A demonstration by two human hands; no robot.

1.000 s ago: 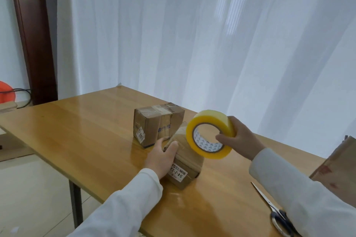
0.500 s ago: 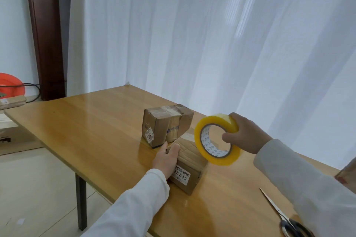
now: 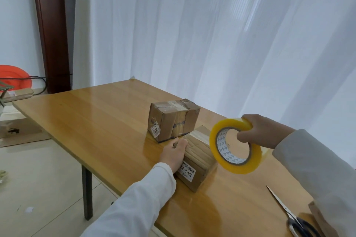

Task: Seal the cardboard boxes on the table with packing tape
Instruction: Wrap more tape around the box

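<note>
Two small cardboard boxes stand on the wooden table (image 3: pixel 92 121). The far box (image 3: pixel 173 119) is wrapped in tape and carries a small white label. The near box (image 3: pixel 198 157) has a white shipping label on its front and tape across its top. My left hand (image 3: pixel 174 155) rests against the near box's left side, thumb on its top edge. My right hand (image 3: pixel 264 130) grips a yellow roll of packing tape (image 3: pixel 234 146), held upright in the air just right of the near box, thumb through the core.
Scissors (image 3: pixel 296 219) with dark handles lie at the table's right front, beside a brown cardboard piece (image 3: pixel 319 217). White curtains hang behind the table. An orange object (image 3: pixel 13 78), cables and flat cardboard are on the floor at the left.
The tape roll has shifted slightly right and lower relative to the near box. My left hand stays on the box. The camera view has tilted upward and left.
</note>
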